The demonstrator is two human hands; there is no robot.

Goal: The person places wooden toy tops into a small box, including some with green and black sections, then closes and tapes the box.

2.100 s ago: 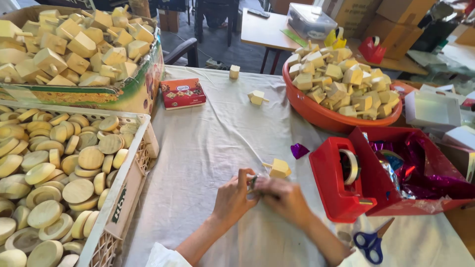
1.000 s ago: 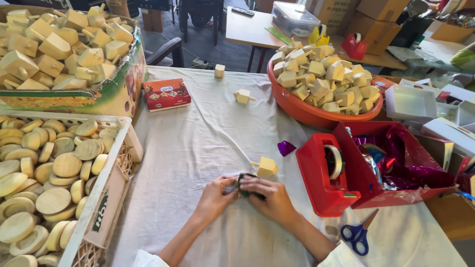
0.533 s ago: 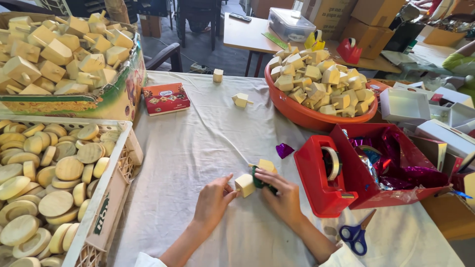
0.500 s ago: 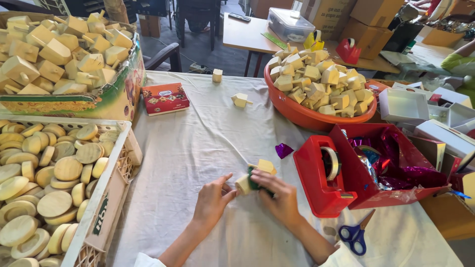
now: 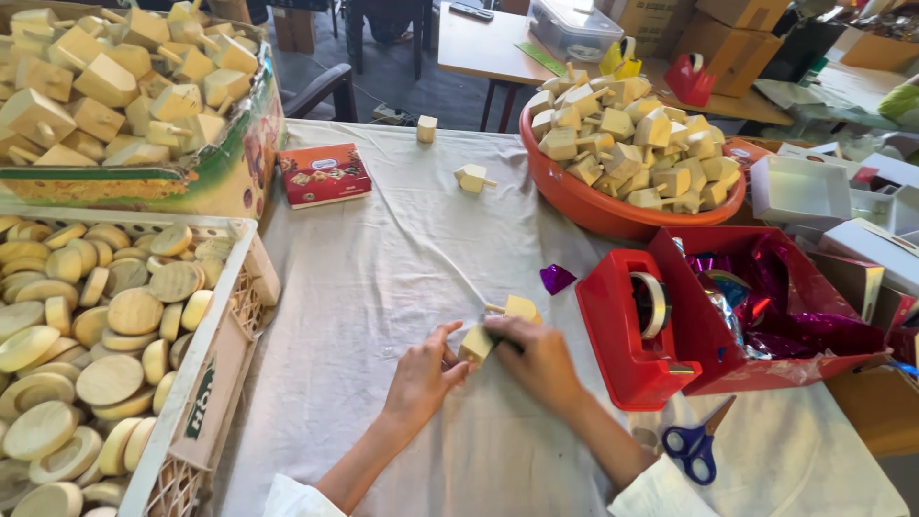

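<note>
My left hand (image 5: 422,377) and my right hand (image 5: 537,357) meet over a small pale wooden block (image 5: 474,344) on the white cloth. Both hands touch it, the left from the left side, the right covering its right part. Whatever lies under the right palm is hidden. A second wooden piece with a peg (image 5: 518,308) lies just behind the hands. A scrap of purple foil (image 5: 555,279) rests further back to the right.
A red tape dispenser (image 5: 634,330) and a red box of shiny foil (image 5: 766,316) stand at right, blue scissors (image 5: 693,450) in front. An orange bowl of wooden blocks (image 5: 622,213) sits behind. At left are a crate of wooden discs (image 5: 215,378) and a box of blocks (image 5: 220,182).
A green wrapped piece seen between the hands before is now covered by my right hand. The pale wooden block has come into view between the hands. The camera shifted slightly.
</note>
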